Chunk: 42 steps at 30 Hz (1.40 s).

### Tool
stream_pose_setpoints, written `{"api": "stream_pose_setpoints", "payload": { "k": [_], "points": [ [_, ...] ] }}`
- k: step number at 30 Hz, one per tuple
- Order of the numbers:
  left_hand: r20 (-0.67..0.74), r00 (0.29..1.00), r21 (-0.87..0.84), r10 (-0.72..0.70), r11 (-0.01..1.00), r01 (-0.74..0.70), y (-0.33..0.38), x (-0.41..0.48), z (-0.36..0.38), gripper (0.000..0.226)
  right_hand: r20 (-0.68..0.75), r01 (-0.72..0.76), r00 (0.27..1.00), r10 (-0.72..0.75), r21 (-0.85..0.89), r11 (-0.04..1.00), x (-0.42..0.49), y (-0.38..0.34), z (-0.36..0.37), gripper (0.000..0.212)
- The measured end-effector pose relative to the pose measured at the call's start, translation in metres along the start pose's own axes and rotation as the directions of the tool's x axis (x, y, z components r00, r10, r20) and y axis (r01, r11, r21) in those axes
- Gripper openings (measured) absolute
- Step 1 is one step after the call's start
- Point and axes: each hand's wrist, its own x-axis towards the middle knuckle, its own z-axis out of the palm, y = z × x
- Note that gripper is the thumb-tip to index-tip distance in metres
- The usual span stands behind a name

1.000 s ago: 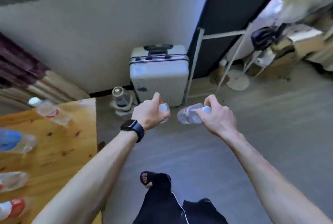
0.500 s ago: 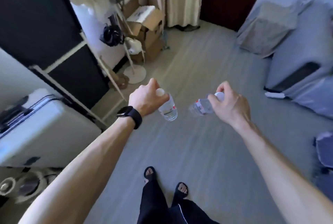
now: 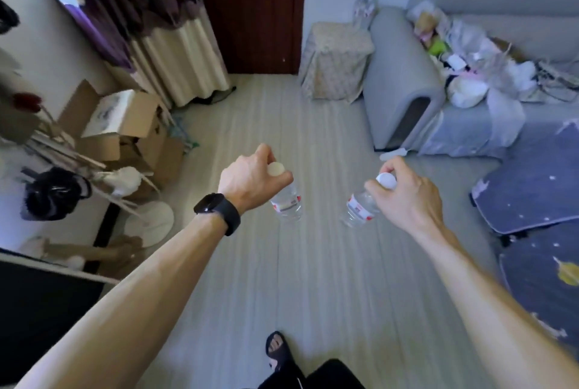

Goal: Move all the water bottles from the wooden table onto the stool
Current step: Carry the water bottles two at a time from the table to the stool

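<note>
Carrying one bottle per hand, both well short of the stool (image 3: 336, 56) and over bare floor (image 3: 313, 279) on its near side. Left hand (image 3: 250, 177) has its fingers curled round the neck of the left bottle (image 3: 286, 202), just under the cap; the fingers wrap it closed with no gap. Right hand (image 3: 407, 200) pinches the right bottle (image 3: 360, 210) at the cap with curled fingertips, a lighter hold by the look of it. Left bottle hangs close to upright, long axis near vertical, cap up and base to the floor. Right bottle is tilted, its long axis slanting, with the cap up toward the stool side and the base swung down and away from the stool. Likely risks: the right bottle slips or swings out of that fingertip pinch, since all its weight hangs below the cap; a tilted base landing edge-first on the stool could tip it over; and the stool's cloth cover looks soft and loose, so a tall narrow bottle may wobble. More bottles (image 3: 365, 8) show at the stool's far right corner, though I cannot tell if they stand on it or behind it; a careless set-down could knock them.
</note>
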Motion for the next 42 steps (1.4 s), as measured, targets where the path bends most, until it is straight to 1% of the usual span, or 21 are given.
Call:
{"api": "stream_pose_setpoints", "payload": {
  "k": [3,7,12,14,18,21,26,33,36,42],
  "points": [
    [0.008,0.999,0.004,0.044,0.999,-0.044,0.006,0.054,-0.006,0.037,-0.032,-0.019,0.999,0.019,-0.001,1.0,0.037,-0.011,0.001,0.028],
    [0.023,0.997,0.013,0.067,0.998,-0.067,0.012,0.125,-0.008,0.036,-0.062,-0.03,0.998,0.033,0.036,0.999,0.098,-0.026,0.004,0.028],
    [0.079,0.992,0.065,0.094,0.993,-0.1,0.026,0.23,-0.008,0.035,-0.086,-0.043,0.995,0.048,0.061,0.997,0.194,-0.039,0.019,0.027],
    [0.101,0.99,0.082,0.102,0.991,-0.11,0.034,0.277,-0.005,0.034,-0.082,-0.039,0.996,0.046,0.082,0.996,0.241,-0.043,0.028,0.027],
    [0.139,0.985,0.071,0.103,0.991,-0.114,0.053,0.365,-0.006,0.034,-0.02,-0.057,0.998,0.059,0.065,0.996,0.331,-0.058,0.034,0.029],
    [0.134,0.987,0.072,0.091,0.992,-0.101,0.063,0.427,-0.013,0.035,0.001,-0.053,0.999,0.053,0.06,0.997,0.396,-0.073,0.034,0.031],
    [0.113,0.99,0.027,0.088,0.995,-0.092,0.073,0.541,-0.025,0.036,-0.02,-0.074,0.997,0.075,0.046,0.996,0.501,-0.104,0.037,0.028],
    [0.155,0.974,0.05,0.163,0.984,-0.172,0.076,0.709,-0.033,0.036,-0.009,-0.129,0.992,0.129,-0.002,0.992,0.637,-0.145,0.067,0.029],
    [0.166,0.963,0.037,0.213,0.974,-0.222,0.084,0.774,-0.04,0.038,-0.027,-0.192,0.981,0.192,0.023,0.981,0.686,-0.154,0.07,0.03],
    [0.186,0.957,0.009,0.223,0.974,-0.228,0.108,0.888,-0.037,0.037,-0.046,-0.229,0.972,0.232,0.063,0.971,0.788,-0.164,0.072,0.025]
  ]
}}
